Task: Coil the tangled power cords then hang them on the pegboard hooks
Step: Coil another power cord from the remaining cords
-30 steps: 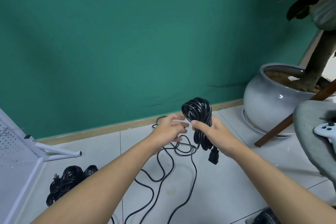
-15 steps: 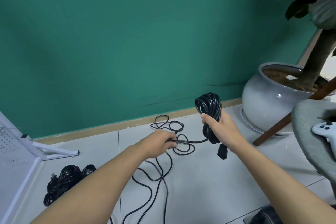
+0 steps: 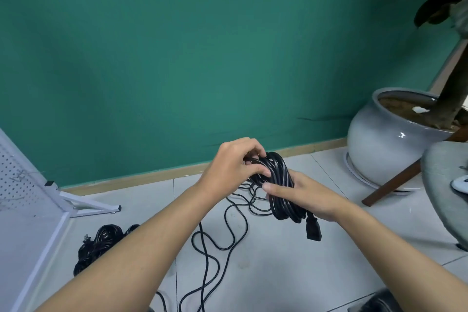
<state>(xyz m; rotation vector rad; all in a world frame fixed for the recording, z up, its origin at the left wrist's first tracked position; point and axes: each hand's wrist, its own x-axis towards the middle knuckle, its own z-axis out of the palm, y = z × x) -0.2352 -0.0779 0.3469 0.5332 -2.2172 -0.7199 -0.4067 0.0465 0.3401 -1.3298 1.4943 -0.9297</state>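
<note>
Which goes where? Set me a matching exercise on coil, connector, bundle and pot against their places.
Things:
1 coil
2 connector
3 bundle
4 pot

Places:
a beside the pegboard
b dangling under the right hand
c far right
d gripped by the left hand and the right hand

Pairs: 1-d, 2-b, 3-a, 4-c

Black cord coil (image 3: 279,185) looks like smooth, slightly glossy rubbery plastic; plant pot (image 3: 385,144) glazed, shiny ceramic; pegboard (image 3: 17,185) white, matt perforated metal; floor tiles (image 3: 278,261) smooth; chair seat (image 3: 443,185) grey cloth
</note>
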